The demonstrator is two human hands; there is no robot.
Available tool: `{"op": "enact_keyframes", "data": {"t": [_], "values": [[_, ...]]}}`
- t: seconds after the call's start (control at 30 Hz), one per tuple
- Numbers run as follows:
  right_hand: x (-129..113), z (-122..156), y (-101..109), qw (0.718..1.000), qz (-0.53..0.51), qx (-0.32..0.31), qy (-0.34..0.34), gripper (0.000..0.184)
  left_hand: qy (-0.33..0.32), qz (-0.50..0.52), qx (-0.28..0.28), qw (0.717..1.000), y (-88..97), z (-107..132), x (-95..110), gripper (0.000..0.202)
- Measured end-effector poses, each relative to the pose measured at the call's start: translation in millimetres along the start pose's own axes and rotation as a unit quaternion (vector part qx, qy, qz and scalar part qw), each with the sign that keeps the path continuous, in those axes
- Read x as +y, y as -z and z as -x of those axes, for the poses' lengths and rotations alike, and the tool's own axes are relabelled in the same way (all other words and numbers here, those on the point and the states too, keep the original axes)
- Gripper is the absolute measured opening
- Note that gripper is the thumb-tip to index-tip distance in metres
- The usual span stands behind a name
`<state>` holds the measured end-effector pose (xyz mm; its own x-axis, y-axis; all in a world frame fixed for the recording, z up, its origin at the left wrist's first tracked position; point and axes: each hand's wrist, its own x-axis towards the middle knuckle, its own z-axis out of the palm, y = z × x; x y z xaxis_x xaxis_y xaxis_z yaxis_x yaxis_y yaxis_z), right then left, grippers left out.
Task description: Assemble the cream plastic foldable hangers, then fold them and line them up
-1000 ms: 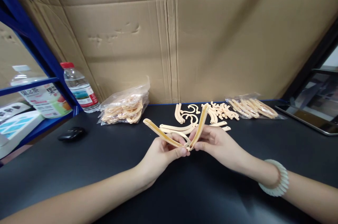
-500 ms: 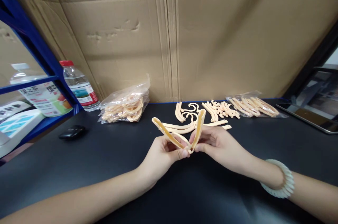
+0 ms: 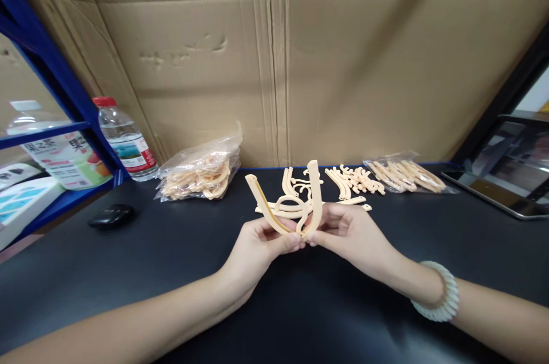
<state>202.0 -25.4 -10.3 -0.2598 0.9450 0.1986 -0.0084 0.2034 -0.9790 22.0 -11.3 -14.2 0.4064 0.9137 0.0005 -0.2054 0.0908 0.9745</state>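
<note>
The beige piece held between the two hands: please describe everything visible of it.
The beige piece looks like plastic: two curved arms spread upward, the left one yellower along its inner edge, with a curled hook between them. The left hand and right hand pinch its lower end above the black table.

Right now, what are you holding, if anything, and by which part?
A beige V-shaped assembly: the left fingers and right fingers pinch it at the bottom, where its two sides meet.
</note>
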Motion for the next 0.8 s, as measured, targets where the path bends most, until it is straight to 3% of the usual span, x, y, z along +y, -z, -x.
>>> {"op": "enact_keyframes", "data": {"t": [0.2,0.4,0.57,0.7,0.8], "values": [[-8,-6,10,0.999,0.043,0.010,-0.002,0.019,0.018,0.021,0.022,0.999,-1.3,1,3,0.017],[-38,-20,73,0.980,0.195,-0.012,0.029,0.022,0.023,0.037,0.050,0.998,13.0,-9,26,0.022],[-51,-20,117,0.957,0.284,-0.054,0.033,0.026,0.021,0.014,0.019,0.999,35.5,-24,40,0.027],[-47,-19,129,0.935,0.345,-0.078,0.024,0.025,-0.004,-0.111,-0.050,0.993,52.5,-34,42,0.023],[-42,-19,129,0.904,0.412,-0.111,0.020,0.020,-0.085,-0.327,-0.080,0.938,63.6,-40,42,0.018]]}}
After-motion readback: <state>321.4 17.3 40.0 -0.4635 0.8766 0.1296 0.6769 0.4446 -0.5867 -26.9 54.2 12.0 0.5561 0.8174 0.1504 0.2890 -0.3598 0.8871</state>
